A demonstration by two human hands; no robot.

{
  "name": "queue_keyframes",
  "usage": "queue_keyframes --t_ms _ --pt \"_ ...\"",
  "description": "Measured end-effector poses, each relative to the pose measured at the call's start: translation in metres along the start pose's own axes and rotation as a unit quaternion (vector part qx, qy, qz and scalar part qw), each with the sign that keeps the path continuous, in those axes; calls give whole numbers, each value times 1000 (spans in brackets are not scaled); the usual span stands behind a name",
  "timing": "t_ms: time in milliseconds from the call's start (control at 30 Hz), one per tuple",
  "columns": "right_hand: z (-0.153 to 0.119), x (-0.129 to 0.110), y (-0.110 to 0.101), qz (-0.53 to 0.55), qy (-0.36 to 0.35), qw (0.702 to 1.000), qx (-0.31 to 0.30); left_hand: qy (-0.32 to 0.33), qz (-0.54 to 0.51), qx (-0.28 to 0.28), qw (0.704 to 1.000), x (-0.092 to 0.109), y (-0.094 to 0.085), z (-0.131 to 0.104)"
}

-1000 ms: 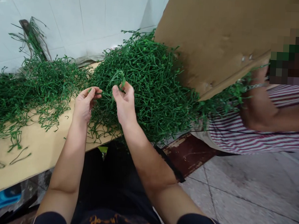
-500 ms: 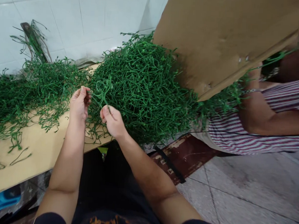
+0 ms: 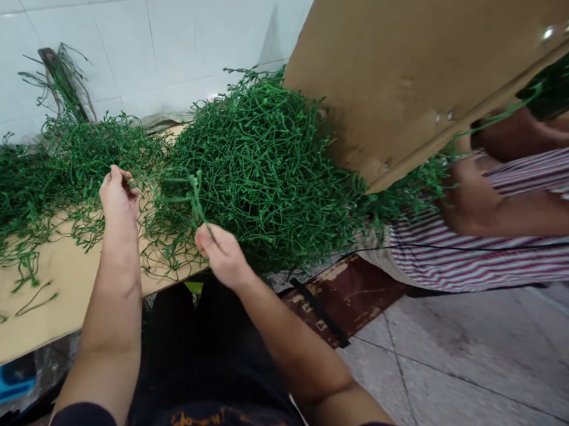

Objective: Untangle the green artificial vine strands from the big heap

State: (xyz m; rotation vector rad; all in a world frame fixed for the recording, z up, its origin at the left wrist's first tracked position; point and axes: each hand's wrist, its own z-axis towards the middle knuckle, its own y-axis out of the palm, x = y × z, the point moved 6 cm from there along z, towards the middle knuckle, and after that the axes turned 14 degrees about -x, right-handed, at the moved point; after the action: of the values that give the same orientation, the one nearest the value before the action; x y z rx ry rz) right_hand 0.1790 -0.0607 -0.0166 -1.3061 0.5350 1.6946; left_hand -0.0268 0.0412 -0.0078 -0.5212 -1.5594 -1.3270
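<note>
My right hand [image 3: 222, 253] is closed in a pinch on the lower end of a thin green plastic plant stem [image 3: 196, 199]. Its branching tip points up in front of a large heap of similar green stems [image 3: 263, 155]. My left hand [image 3: 120, 195] is held off to the left with fingers pinched together, above loose stems on the board. A bit of green shows at its fingertips, too small to make out. Blurred strands stretch between the two hands. Under both hands lies a pale wooden board [image 3: 45, 308].
More green stems [image 3: 14, 173] spread along the board's left side by the tiled wall [image 3: 203, 37]. A large brown panel [image 3: 392, 72] leans at upper right. Beyond it, a person in a striped garment [image 3: 477, 267] has an arm [image 3: 518, 206] near the stems. A blue object [image 3: 1, 389] sits lower left.
My left hand has moved left, away from my right hand. My right hand has shifted slightly down and right with the stem. The other person's arms have moved a little.
</note>
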Motion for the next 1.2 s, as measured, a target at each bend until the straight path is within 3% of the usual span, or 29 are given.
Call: queue_keyframes --t_ms 100,300,567,767,967,1200 --pt "6 10 -13 42 29 998 34 -21 8 -53 998 0 7 -4" --pt "13 20 -16 92 58 994 17 -18 -4 -110 994 4 16 -14" --pt "-4 27 -46 142 49 979 136 25 -16 -60 998 22 -12 -10" --pt "-7 20 -55 190 -12 966 176 5 -82 -15 997 25 -15 -17" --pt "-1 15 -48 166 -1 976 140 7 -64 -69 996 20 -5 -24" --pt "33 6 -28 96 10 990 104 -16 -16 -121 992 6 26 -46"
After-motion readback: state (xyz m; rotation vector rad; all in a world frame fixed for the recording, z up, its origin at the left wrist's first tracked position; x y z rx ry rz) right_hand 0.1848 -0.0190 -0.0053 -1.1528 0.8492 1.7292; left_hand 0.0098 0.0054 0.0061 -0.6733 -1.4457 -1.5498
